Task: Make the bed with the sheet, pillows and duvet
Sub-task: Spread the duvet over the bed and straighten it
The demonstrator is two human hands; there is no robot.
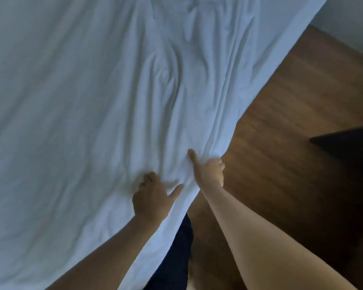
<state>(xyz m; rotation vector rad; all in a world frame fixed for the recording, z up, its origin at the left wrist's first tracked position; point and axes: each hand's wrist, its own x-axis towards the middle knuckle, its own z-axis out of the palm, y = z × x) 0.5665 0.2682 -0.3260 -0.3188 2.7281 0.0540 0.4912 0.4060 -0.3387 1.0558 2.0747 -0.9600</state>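
Gripping the white sheet (92, 91) at the bed's near edge, the right hand (210, 172) has its grip clamped on a bunched fold; the left hand (151, 197) presses it down, fingers curled; pull evenly outward, then smooth the creases.

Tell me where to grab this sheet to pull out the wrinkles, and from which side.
Probably take the sheet at its hanging edge, from the floor side, where the right hand already pinches a bunched fold. The creases fan out from that edge toward the middle. The left hand rests on top with curled fingers beside it, seemingly gathering cloth.
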